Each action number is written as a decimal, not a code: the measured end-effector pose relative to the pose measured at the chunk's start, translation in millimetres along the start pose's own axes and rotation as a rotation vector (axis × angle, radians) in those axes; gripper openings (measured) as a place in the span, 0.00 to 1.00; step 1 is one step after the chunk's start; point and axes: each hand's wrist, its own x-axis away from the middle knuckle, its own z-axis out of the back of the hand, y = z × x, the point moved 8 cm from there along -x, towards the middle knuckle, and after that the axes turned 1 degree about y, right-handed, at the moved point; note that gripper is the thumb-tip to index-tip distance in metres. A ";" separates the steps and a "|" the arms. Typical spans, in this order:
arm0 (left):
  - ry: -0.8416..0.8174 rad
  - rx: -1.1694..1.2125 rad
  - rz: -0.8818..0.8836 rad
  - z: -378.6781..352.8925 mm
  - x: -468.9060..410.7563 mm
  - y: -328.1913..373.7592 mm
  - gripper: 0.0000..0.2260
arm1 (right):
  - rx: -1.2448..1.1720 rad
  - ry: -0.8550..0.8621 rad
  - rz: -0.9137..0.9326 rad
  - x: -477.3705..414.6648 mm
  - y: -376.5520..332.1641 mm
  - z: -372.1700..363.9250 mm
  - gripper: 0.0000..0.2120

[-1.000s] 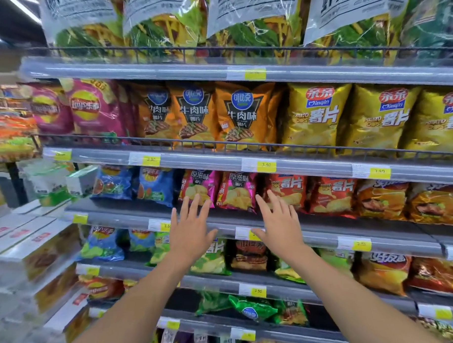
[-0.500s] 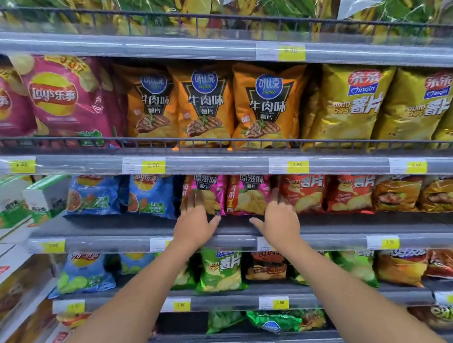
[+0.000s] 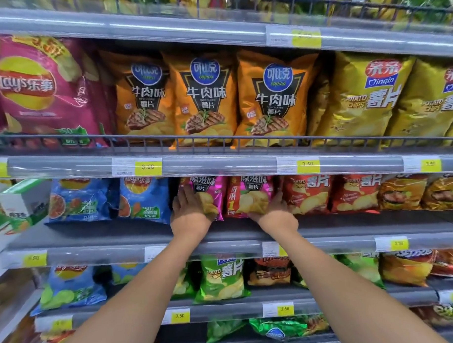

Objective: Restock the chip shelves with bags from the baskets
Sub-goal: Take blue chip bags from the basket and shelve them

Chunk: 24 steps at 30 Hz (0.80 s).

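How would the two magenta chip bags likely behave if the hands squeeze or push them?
Probably light and puffy: the magenta chip bags look air-filled. Their glossy film likely slips against the left hand and right hand. Standing upright, they may tip.

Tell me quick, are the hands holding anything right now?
Left hand: open, straight fingers against the left pink chip bag.
Right hand: open, fingers touching the right pink chip bag.

Glossy foil chip bags (image 3: 208,197) are gleaming above a matt grey metal shelf (image 3: 119,234); wire rail (image 3: 219,139) looking smooth.
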 end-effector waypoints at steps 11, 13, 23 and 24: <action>-0.009 -0.079 0.121 -6.6 -12.7 -2.1 0.58 | -0.077 -0.029 0.028 -26.9 -6.2 -12.8 0.59; -0.010 -0.086 0.129 -6.5 -15.1 -2.0 0.60 | -0.102 -0.032 0.032 -32.2 -7.3 -13.0 0.58; -0.010 -0.040 0.175 -16.1 -26.6 1.5 0.62 | -0.313 0.020 0.067 -54.6 0.5 -18.5 0.56; -0.004 -0.040 0.175 -17.1 -27.6 1.7 0.62 | -0.324 0.025 0.069 -56.2 1.1 -19.4 0.56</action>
